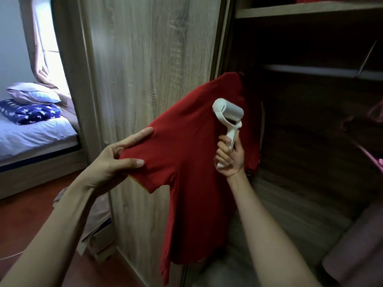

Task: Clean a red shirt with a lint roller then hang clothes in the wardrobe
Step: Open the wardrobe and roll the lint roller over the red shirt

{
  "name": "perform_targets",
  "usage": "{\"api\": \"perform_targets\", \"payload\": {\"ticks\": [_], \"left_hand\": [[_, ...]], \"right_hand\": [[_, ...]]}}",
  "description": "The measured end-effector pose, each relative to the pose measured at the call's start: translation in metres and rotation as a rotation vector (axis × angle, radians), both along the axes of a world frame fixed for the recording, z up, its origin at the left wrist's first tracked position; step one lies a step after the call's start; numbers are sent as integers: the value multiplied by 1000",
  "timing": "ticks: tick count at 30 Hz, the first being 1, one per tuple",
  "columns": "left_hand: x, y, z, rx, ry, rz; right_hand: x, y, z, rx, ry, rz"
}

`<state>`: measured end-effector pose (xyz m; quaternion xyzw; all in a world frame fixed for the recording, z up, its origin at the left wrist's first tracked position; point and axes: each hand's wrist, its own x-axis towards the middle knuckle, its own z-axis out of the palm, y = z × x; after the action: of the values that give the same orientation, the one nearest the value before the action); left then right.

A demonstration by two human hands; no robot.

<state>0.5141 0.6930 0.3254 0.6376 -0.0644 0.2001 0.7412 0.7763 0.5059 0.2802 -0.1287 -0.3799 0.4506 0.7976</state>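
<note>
A red short-sleeved cotton shirt hangs in front of the open wooden wardrobe, its collar up toward the dark shelves on the right. The left hand pinches the near-left sleeve, stretching it out. The right hand grips the handle of a white plastic lint roller, whose roll rests on the shirt's upper chest.

Daylight from the curtained window, wardrobe interior deeply shadowed, edges warped

text: none legible | labels: none | numbers: none
</note>
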Motion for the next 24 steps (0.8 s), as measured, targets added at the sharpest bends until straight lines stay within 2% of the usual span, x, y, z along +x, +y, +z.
{"api": "perform_targets", "payload": {"ticks": [4, 6, 8, 11, 13, 16, 19, 21, 24], "left_hand": [[0, 3, -1, 58, -5, 1], [0, 5, -1, 92, -17, 8], [0, 7, 0, 141, -25, 19], [1, 10, 1, 164, -29, 23], [2, 11, 2, 138, -26, 29], [2, 12, 3, 136, -22, 35], [1, 13, 1, 151, -15, 27], [0, 13, 1, 163, -13, 27], [-1, 13, 3, 167, -9, 41]], "right_hand": [[-21, -8, -76, -89, 127, 98], [-31, -10, -102, -79, 104, 125], [-20, -11, -84, -105, 57, 54], [4, -13, -17, -121, -14, -120], [15, -10, 5, -72, -36, -123], [15, -8, -15, -50, 31, -42], [-4, -15, -83, -133, 137, 31], [-16, -17, -112, -110, 160, 107], [0, -16, -82, -107, 149, 68]]}}
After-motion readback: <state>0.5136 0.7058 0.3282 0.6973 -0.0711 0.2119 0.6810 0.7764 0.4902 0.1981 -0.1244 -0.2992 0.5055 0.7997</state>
